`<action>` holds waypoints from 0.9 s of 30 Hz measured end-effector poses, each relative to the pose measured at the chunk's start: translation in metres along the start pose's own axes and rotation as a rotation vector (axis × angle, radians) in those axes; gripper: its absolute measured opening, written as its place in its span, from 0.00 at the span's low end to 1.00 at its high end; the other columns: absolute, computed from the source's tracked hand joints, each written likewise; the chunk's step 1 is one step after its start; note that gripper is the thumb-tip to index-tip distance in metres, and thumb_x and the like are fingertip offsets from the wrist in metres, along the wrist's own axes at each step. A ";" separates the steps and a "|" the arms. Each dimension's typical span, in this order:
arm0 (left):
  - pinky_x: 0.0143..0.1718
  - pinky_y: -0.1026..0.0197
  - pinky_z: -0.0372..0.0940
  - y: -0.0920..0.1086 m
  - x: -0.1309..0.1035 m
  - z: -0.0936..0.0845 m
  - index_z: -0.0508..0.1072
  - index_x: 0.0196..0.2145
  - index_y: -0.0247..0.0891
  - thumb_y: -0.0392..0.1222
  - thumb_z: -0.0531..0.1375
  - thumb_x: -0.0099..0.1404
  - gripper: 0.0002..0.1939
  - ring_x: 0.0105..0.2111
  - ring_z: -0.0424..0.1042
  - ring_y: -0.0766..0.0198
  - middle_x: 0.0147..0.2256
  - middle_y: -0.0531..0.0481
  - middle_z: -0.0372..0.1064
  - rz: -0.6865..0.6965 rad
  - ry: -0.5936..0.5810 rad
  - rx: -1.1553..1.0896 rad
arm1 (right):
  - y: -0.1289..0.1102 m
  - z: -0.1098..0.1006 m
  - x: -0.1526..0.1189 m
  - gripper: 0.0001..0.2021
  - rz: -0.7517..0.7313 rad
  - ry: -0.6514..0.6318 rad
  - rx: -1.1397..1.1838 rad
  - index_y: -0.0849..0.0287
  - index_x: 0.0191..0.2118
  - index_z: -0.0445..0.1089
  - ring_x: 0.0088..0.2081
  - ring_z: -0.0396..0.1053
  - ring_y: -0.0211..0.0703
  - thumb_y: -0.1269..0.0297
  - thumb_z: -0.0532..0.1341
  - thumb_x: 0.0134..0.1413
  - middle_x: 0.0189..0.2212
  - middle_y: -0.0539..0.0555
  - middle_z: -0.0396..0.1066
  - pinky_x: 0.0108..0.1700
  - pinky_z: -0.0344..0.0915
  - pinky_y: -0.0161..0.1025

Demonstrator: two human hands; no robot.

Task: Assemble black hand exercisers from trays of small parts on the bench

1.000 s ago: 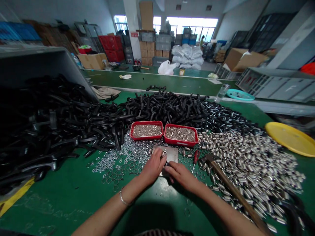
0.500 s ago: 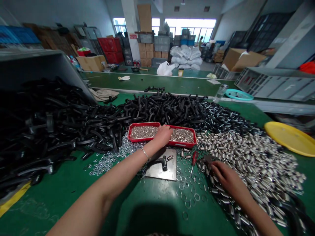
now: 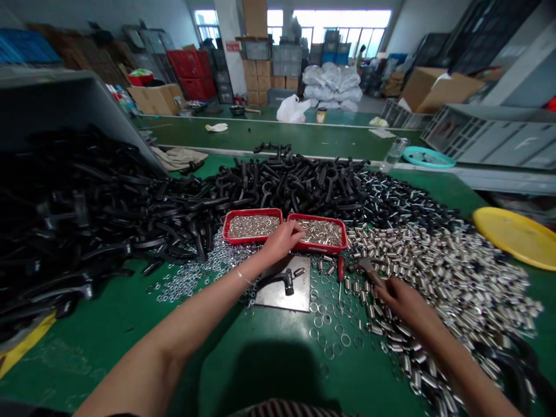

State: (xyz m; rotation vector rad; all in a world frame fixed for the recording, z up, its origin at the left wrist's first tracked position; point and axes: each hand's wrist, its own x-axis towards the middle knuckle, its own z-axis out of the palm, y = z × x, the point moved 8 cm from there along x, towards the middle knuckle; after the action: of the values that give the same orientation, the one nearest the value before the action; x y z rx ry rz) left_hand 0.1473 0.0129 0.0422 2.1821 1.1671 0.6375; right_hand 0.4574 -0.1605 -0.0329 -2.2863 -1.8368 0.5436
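Observation:
My left hand point(image 3: 283, 237) is over the inner edge of the right red tray point(image 3: 346, 237), which holds many small metal pins. Its thumb and fingers are pinched together; what they hold, if anything, is too small to make out. My right hand point(image 3: 394, 294) grips the handle of a hammer point(image 3: 367, 267), whose head lies low beside the silvery metal cylinders. Below my left wrist, a black curved handle part point(image 3: 284, 281) rests on a flat metal plate point(image 3: 299, 298), with one silvery cylinder point(image 3: 299, 272) beside it. A red screwdriver point(image 3: 341, 269) lies right of the plate.
The left red tray point(image 3: 226, 229) contains tiny metal parts. Black handles point(image 3: 295, 182) are heaped behind, and a grey bin point(image 3: 117, 110) spills more at left. Silvery cylinders point(image 3: 452, 278) cover the right side near a yellow lid point(image 3: 516, 234). Loose rings point(image 3: 326, 319) and nuts point(image 3: 186, 284) lie about.
My left hand has drawn back slightly toward the left from the right tray, its fingers now pinched. My right hand still holds the hammer, whose handle shows more clearly. The view has tilted down.

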 end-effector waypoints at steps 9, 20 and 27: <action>0.39 0.60 0.62 -0.045 -0.082 0.013 0.73 0.31 0.36 0.42 0.58 0.64 0.08 0.35 0.72 0.59 0.33 0.48 0.74 -0.169 -0.157 -0.110 | -0.060 -0.041 -0.018 0.18 0.000 0.036 0.512 0.55 0.43 0.62 0.25 0.67 0.43 0.45 0.57 0.59 0.29 0.53 0.71 0.27 0.60 0.39; 0.44 0.54 0.62 -0.004 -0.070 0.022 0.73 0.33 0.35 0.39 0.55 0.69 0.10 0.39 0.71 0.54 0.35 0.43 0.73 0.105 -0.211 0.294 | -0.142 0.012 -0.024 0.14 -0.304 -0.070 0.354 0.57 0.48 0.65 0.30 0.71 0.45 0.54 0.54 0.65 0.33 0.55 0.74 0.34 0.63 0.40; 0.57 0.42 0.57 0.002 -0.096 0.017 0.59 0.61 0.34 0.60 0.67 0.56 0.44 0.55 0.63 0.42 0.55 0.34 0.64 0.178 -0.158 0.362 | -0.183 -0.020 -0.044 0.16 -0.432 0.092 0.330 0.55 0.56 0.61 0.41 0.74 0.48 0.56 0.51 0.68 0.46 0.60 0.74 0.41 0.66 0.40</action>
State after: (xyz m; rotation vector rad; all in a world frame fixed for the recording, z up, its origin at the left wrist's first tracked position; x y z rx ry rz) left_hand 0.1110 -0.0743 0.0178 2.6098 1.0775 0.3338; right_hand 0.2907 -0.1579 0.0567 -1.6180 -1.9435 0.6021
